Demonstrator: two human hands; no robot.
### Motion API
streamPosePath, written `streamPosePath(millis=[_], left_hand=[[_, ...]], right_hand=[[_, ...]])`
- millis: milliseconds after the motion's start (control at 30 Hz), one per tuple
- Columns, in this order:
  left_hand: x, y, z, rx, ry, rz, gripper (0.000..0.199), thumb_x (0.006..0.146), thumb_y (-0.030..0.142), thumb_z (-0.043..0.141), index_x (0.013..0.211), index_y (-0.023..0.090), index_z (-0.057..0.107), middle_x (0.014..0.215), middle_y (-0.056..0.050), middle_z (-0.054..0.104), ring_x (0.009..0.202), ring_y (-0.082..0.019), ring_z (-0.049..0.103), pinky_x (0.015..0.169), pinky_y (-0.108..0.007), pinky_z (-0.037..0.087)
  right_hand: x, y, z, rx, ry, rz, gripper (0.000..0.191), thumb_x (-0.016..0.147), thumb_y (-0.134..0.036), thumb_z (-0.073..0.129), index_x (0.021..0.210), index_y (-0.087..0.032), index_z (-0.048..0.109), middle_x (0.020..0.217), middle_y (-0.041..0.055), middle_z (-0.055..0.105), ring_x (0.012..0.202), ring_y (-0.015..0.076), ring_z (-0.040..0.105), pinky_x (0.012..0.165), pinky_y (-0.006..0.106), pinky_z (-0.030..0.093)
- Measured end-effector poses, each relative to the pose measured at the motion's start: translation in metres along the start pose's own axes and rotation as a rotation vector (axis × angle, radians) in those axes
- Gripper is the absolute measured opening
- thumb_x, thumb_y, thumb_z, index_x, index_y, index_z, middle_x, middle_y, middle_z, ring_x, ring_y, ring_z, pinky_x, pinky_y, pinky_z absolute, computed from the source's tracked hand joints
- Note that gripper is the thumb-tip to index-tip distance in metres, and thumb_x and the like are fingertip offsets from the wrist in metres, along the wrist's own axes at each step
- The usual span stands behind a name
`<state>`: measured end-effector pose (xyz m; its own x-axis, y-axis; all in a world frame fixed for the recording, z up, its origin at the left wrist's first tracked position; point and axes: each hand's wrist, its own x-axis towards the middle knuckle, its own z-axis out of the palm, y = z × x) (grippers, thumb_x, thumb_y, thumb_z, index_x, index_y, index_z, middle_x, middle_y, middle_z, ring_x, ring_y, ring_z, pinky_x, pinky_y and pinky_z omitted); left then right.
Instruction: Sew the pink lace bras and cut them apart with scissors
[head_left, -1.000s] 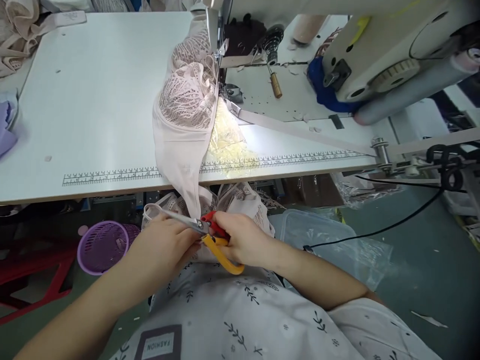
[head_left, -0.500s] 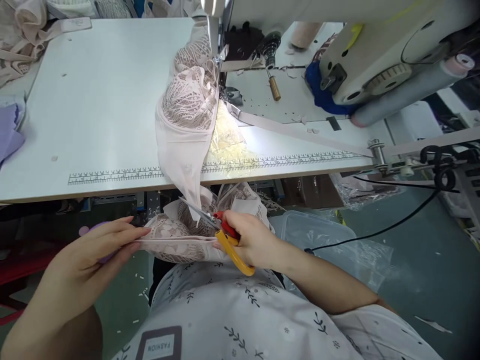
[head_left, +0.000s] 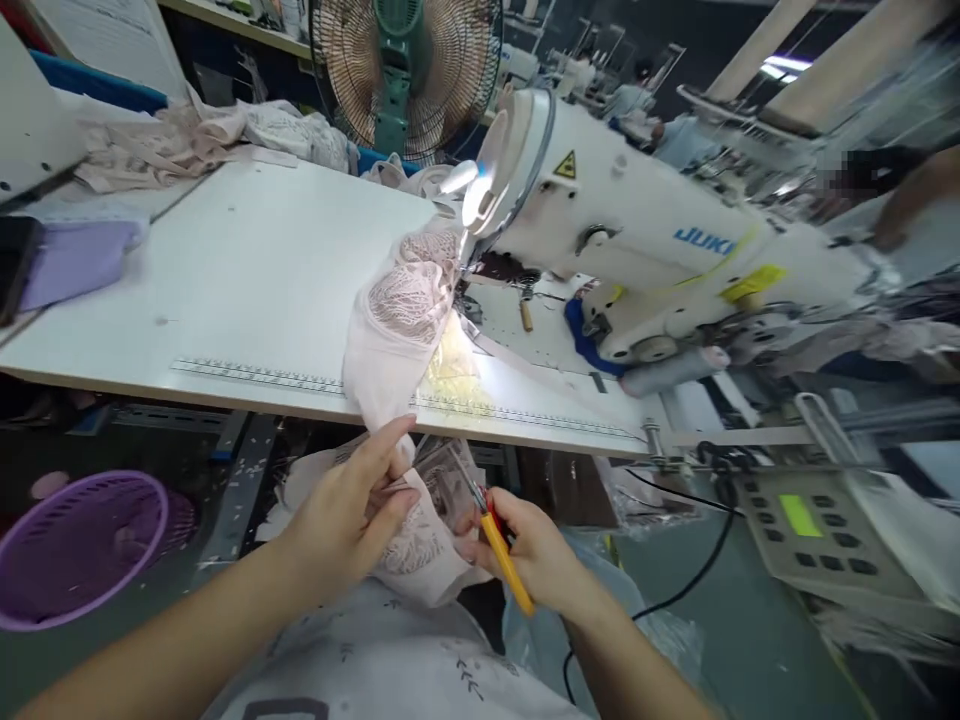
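Crowded sewing workshop, with a white surface spread across the middle. At far left, near its end, a dark flat object beside a purple cloth. Lower down, under the front edge, a purple basket with a round rim. Back on the left part, a heap of beige garments; along the front edge, a printed ruler running rightward. Next, the left hand, fingers and thumb slightly apart, right at the edge of a lace garment lying over the lap, below the surface; pinching cloth or only touching it, cannot tell through the blur. Just above, a lace piece flat on the surface, its upper part by the needle, its narrow lower end hanging over the edge to the left hand's fingertips. Behind, a fan with a green body. Right of the lace piece, a crinkled yellow patch. Beneath, the right hand, curled around scissors with yellow and red handles, blades pointing up and left, fingertips against the lace garment. Farther right, a small wooden handle, then a blue cloth against a white sewing machine lettered JUKI. Beyond, a control box with a green screen, and, behind, a blurred co-worker's arm.
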<state>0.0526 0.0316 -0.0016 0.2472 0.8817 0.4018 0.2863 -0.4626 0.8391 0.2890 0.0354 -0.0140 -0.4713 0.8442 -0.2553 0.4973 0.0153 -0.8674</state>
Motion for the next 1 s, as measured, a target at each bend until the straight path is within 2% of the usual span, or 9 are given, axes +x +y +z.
streamPosePath(millis=[100,200,300,433,500,600,767,867,1000], left_hand=[[0.006,-0.001,0.01,-0.019,-0.059,0.028,0.061,0.088,0.01,0.044,0.141,0.031,0.023,0.078,0.004,0.052,0.06,-0.007,0.049,0.056,-0.016,0.045],[0.011,-0.003,0.016,-0.035,-0.129,0.013,0.061,0.088,0.011,0.043,0.141,0.03,0.02,0.076,0.005,0.051,0.058,-0.007,0.047,0.055,-0.015,0.044],[0.016,-0.004,0.019,-0.045,-0.157,0.035,0.063,0.087,0.011,0.043,0.142,0.031,0.019,0.076,0.005,0.05,0.056,-0.007,0.048,0.054,-0.015,0.044],[0.019,-0.002,0.02,-0.047,-0.16,0.03,0.063,0.087,0.012,0.044,0.142,0.03,0.019,0.073,0.006,0.049,0.057,-0.007,0.05,0.053,-0.015,0.044],[0.019,-0.002,0.02,-0.046,-0.16,0.008,0.06,0.087,0.014,0.044,0.141,0.027,0.02,0.071,0.007,0.049,0.057,-0.008,0.051,0.052,-0.016,0.044],[0.016,-0.002,0.021,0.02,-0.12,-0.025,0.049,0.085,0.018,0.046,0.132,0.023,0.032,0.071,0.006,0.054,0.059,-0.01,0.054,0.054,-0.019,0.046],[0.01,-0.006,0.024,0.2,-0.04,-0.084,0.017,0.078,0.029,0.058,0.092,0.02,0.059,0.076,-0.001,0.066,0.068,-0.017,0.06,0.06,-0.028,0.049],[0.01,-0.007,0.025,0.08,-0.021,-0.2,0.012,0.08,0.027,0.054,0.078,0.02,0.063,0.07,0.0,0.067,0.063,-0.016,0.06,0.058,-0.026,0.048],[0.012,-0.006,0.02,-0.218,0.002,-0.471,0.012,0.076,0.03,0.062,0.074,0.019,0.064,0.066,0.001,0.065,0.059,-0.013,0.057,0.053,-0.021,0.046]], right_hand=[[0.001,-0.012,-0.01,0.064,0.131,-0.119,0.023,0.077,-0.033,0.067,0.08,-0.02,0.048,0.089,0.0041,0.063,0.061,0.0107,0.048,0.058,0.025,0.042],[0.01,-0.028,-0.015,0.117,0.19,-0.261,0.02,0.078,-0.029,0.067,0.083,-0.021,0.049,0.088,0.004,0.062,0.066,0.0128,0.053,0.062,0.027,0.045],[0.023,-0.043,-0.017,0.167,0.127,-0.323,0.022,0.077,-0.029,0.068,0.084,-0.021,0.048,0.086,0.0033,0.062,0.07,0.0143,0.056,0.063,0.028,0.046],[0.038,-0.053,-0.019,0.165,0.016,-0.287,0.027,0.076,-0.033,0.069,0.082,-0.02,0.046,0.08,0.0015,0.06,0.068,0.014,0.055,0.062,0.029,0.046],[0.042,-0.055,-0.02,0.155,0.004,-0.269,0.029,0.075,-0.036,0.069,0.082,-0.02,0.045,0.077,0.0008,0.058,0.067,0.0142,0.055,0.062,0.029,0.046],[0.043,-0.057,-0.02,0.145,0.031,-0.264,0.031,0.076,-0.039,0.068,0.083,-0.02,0.045,0.076,0.0001,0.054,0.066,0.013,0.052,0.06,0.027,0.045],[0.044,-0.06,-0.015,0.075,0.092,-0.244,0.032,0.079,-0.043,0.065,0.079,-0.019,0.044,0.076,-0.0002,0.052,0.065,0.012,0.048,0.059,0.027,0.043],[0.046,-0.06,-0.01,0.064,0.121,-0.241,0.034,0.079,-0.046,0.065,0.078,-0.02,0.042,0.072,-0.0014,0.051,0.062,0.0118,0.047,0.058,0.027,0.042],[0.046,-0.051,-0.009,0.191,0.149,-0.28,0.034,0.079,-0.047,0.064,0.079,-0.02,0.044,0.078,0.001,0.058,0.065,0.0123,0.053,0.06,0.027,0.044]])
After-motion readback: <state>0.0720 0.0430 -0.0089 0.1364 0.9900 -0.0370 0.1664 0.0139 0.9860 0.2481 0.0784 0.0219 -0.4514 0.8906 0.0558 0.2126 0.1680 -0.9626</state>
